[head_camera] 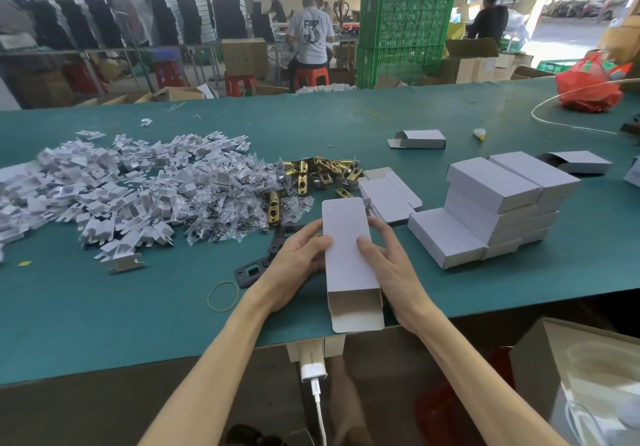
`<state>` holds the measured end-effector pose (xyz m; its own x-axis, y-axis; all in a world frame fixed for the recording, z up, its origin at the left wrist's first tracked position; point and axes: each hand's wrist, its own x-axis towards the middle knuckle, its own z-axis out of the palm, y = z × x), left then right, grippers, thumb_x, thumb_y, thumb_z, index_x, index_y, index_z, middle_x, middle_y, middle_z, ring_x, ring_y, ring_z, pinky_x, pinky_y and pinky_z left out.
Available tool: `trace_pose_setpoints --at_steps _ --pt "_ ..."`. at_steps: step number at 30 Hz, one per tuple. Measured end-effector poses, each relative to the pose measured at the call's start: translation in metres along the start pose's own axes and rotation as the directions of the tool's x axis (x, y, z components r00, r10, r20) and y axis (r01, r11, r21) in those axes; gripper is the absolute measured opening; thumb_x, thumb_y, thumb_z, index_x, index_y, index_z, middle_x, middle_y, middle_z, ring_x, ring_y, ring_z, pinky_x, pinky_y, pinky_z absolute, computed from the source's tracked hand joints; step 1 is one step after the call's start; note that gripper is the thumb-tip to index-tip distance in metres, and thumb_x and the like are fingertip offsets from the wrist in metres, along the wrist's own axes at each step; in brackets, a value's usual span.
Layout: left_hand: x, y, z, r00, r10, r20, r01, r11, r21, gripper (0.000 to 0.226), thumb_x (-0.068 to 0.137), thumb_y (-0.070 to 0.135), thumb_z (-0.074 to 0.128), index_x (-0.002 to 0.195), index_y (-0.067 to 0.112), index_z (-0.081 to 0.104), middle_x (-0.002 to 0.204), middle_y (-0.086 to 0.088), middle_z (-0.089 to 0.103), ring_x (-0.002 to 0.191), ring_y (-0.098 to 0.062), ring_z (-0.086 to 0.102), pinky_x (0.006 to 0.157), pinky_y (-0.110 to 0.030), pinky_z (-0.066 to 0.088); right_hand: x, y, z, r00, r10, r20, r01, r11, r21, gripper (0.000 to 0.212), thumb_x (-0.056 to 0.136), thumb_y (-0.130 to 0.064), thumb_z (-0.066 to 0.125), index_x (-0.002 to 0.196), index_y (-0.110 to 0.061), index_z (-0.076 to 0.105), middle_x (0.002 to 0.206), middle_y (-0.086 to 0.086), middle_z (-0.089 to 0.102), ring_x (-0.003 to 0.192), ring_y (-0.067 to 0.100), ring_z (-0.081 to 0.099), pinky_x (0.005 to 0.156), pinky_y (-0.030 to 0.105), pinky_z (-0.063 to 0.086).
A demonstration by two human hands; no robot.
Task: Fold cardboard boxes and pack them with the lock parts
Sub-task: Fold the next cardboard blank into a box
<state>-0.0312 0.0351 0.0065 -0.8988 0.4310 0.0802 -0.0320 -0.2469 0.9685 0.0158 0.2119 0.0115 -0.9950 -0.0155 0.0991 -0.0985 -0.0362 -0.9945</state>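
Cardboard box [346, 258] sits at the near edge of the desk [104, 307], roughly in the middle of that edge, held between both hands. Its long axis runs from the near edge toward the far edge, leaning slightly left at the far end. The open mouth points back at the person, with the tuck flap hanging out just over the edge. Whether the far end is closed I cannot tell.

The left hand [298, 258] grips the left long wall, its fingers [311, 229] curled against it and the thumb on the top face. The right hand [391, 265] clamps the right wall in the same way, thumb flat on top.

I judge the box to be light, hollow thin card with a dry, matte surface, so it is not slippery but is easily dented. The broad top face would likely bow under pressure. The folded long edges are stiffer, so that is the best place to hold it, with a gentle grip.

Just left of the hands lie black plates [251, 272] and a rubber band [223, 296]. Further in are brass latches [277, 203], bagged parts [225, 210] and a wide heap of white inserts [104, 196] spreading toward the left edge. Flat box blanks [391, 196] lie just beyond the box. To the right, a stack of closed boxes [495, 203] stands near it.
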Motion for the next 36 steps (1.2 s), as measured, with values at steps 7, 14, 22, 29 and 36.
trace_pose_setpoints --at_steps 7,14,22,29,36 --pt "0.0 -0.001 -0.002 0.999 0.014 -0.035 -0.016 0.999 -0.037 0.027 0.099 0.023 0.064 0.122 0.018 0.076 0.127 -0.011 0.073 0.108 -0.023 0.072 0.089 -0.035 0.061 0.0 0.001 -0.001 0.999 0.035 -0.014 -0.035 0.999 0.028 0.033 0.1 -0.034 0.06 0.13 -0.025 0.051 0.097 -0.003 0.078 0.082 0.017 0.075 0.063 0.023 0.056" --pt "-0.001 -0.002 -0.003 0.999 -0.02 0.027 0.02 1.0 0.0 0.034 0.097 0.035 0.066 0.128 0.024 0.073 0.129 -0.011 0.072 0.112 -0.024 0.071 0.094 -0.033 0.058 0.0 0.002 -0.005 0.998 0.056 -0.008 -0.056 0.998 0.002 0.032 0.099 -0.035 0.062 0.127 -0.024 0.054 0.096 -0.011 0.076 0.08 0.015 0.075 0.061 0.021 0.056" --pt "0.0 -0.002 -0.006 0.999 -0.032 -0.042 0.032 0.999 0.001 0.028 0.098 0.024 0.06 0.118 0.012 0.076 0.121 -0.015 0.075 0.104 -0.026 0.073 0.086 -0.031 0.058 -0.001 0.002 -0.003 0.996 0.092 0.012 -0.092 0.996 0.022 0.04 0.095 -0.042 0.067 0.128 -0.03 0.047 0.097 0.002 0.078 0.081 0.023 0.076 0.061 0.028 0.059" --pt "0.002 -0.002 -0.005 0.959 0.034 -0.28 -0.049 0.998 -0.046 0.02 0.108 0.016 0.051 0.104 0.005 0.067 0.098 -0.012 0.075 0.087 -0.027 0.069 0.074 -0.036 0.058 -0.001 0.0 -0.003 0.996 0.066 0.06 -0.063 0.997 -0.049 0.054 0.09 -0.06 0.062 0.137 -0.04 0.045 0.095 -0.021 0.073 0.085 0.0 0.069 0.074 0.023 0.05" --pt "0.004 -0.001 -0.011 0.922 0.178 -0.343 -0.178 0.984 0.031 0.021 0.11 0.013 0.045 0.124 0.015 0.06 0.094 0.004 0.075 0.082 -0.013 0.071 0.066 -0.031 0.059 -0.002 -0.002 -0.004 0.996 0.031 0.082 -0.026 0.998 -0.063 0.033 0.098 -0.045 0.061 0.131 -0.04 0.062 0.103 -0.011 0.075 0.093 0.005 0.069 0.075 0.012 0.049"
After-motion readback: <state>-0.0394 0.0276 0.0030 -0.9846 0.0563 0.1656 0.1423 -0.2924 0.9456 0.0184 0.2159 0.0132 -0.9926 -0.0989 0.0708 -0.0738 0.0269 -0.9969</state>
